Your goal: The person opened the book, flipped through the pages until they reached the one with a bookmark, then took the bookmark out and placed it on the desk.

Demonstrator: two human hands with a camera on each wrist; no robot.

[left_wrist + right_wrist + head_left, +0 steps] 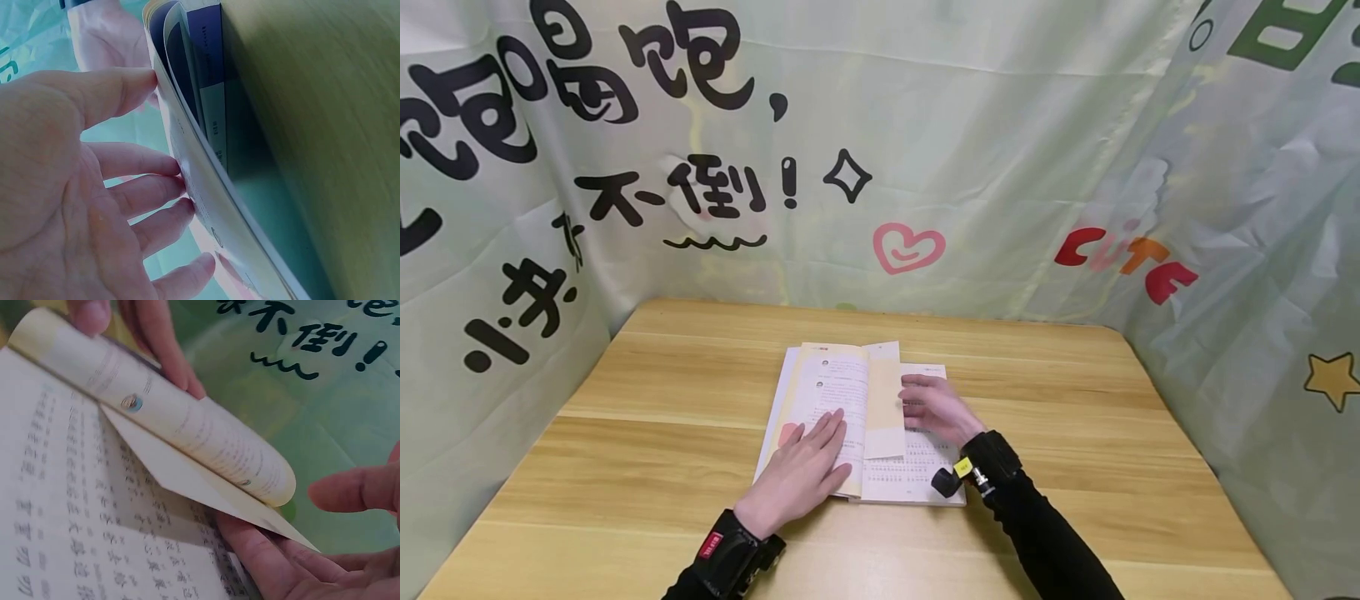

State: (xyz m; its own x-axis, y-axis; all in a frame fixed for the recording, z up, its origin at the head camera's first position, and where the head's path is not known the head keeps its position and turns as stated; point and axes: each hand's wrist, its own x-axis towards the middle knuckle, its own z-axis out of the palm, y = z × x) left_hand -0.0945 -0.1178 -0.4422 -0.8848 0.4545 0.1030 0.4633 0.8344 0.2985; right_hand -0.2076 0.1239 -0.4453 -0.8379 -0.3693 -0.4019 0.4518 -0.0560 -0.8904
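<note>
An open book (917, 483) lies on the table, its pages printed with text. My left hand (801, 475) rests on the left page (842, 387), fingers extended; in the left wrist view its fingertips touch the paper. A narrow cream-and-white leaf (883, 404) stands raised beside the book's middle, over the right page. At that leaf's free edge is my right hand (938, 408). The right wrist view shows its fingers (256, 556) under the leaf and the thumb held apart from it. The left pages bulge in a curve under the left hand.
The wooden table (1060, 400) extends around the book on all sides. Behind it hangs a pale green cloth backdrop (985, 150) with black characters, a pink heart and colourful letters. Both wrists wear black straps with small cameras.
</note>
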